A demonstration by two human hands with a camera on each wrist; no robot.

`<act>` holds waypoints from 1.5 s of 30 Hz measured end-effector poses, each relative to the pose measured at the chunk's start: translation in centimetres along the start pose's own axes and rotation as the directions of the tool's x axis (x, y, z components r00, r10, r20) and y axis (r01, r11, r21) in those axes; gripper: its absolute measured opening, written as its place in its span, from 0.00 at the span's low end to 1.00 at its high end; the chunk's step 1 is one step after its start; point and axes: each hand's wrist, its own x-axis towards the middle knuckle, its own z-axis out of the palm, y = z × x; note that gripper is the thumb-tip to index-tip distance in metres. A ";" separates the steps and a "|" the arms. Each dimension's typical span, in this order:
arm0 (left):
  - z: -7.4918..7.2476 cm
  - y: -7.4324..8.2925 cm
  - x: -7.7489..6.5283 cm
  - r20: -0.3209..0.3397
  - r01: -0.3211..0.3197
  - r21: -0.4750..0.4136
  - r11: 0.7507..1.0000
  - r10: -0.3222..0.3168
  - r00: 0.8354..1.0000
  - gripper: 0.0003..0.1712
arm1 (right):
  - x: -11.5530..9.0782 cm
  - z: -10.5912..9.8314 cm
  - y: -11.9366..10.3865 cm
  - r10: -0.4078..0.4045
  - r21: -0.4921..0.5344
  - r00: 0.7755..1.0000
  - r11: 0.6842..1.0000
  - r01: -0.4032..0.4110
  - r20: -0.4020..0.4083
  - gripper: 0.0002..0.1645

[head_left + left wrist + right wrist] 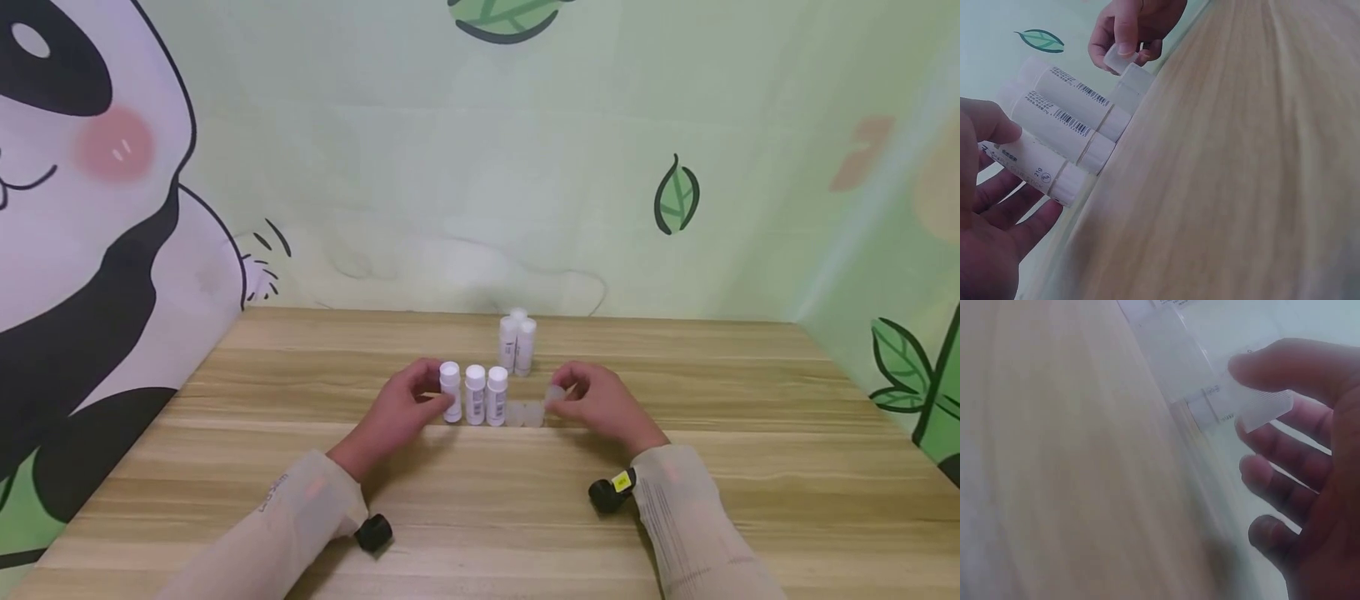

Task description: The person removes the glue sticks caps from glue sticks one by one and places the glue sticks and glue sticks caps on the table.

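Note:
My left hand (397,408) pinches a white glue stick (450,393) between thumb and fingers; it stands upright at the left end of a row. Just right of it, two more upright glue sticks (486,396) stand side by side, barcodes showing. Two translucent caps (524,414) continue the row on the table. At its right end my right hand (603,404) pinches another translucent cap (554,394). In the right wrist view, thumb and index finger hold this cap (1266,411), while the other fingers are loosely bent. "21g" is readable on the left-hand stick (1035,165).
Behind the row, three more white glue sticks (517,346) stand clustered on the wooden table (480,508). A pale green wall sheet (420,167) with a printed panda and leaves rises at the table's back edge. Small black cameras (373,533) sit at both wrists.

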 end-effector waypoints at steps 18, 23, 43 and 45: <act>0.1 -0.1 0.1 0.036 0.005 -0.006 1.000 -0.005 0.999 0.21 | 0.1 0.0 0.5 -0.015 -0.140 0.997 0.990 0.025 0.072 0.15; 0.2 0.0 0.0 0.042 0.013 -0.006 1.000 -0.013 0.999 0.21 | 0.2 0.0 0.4 -0.010 -0.151 0.997 0.988 0.022 0.080 0.16; 0.4 -0.3 0.1 0.072 0.009 -0.009 1.000 -0.008 0.997 0.20 | 0.1 0.3 0.3 -0.001 -0.171 0.995 0.985 0.018 0.095 0.18; 0.4 -0.4 0.1 0.072 0.004 -0.009 1.000 -0.003 0.997 0.21 | 0.1 0.3 0.3 0.003 -0.167 0.995 0.986 0.013 0.098 0.18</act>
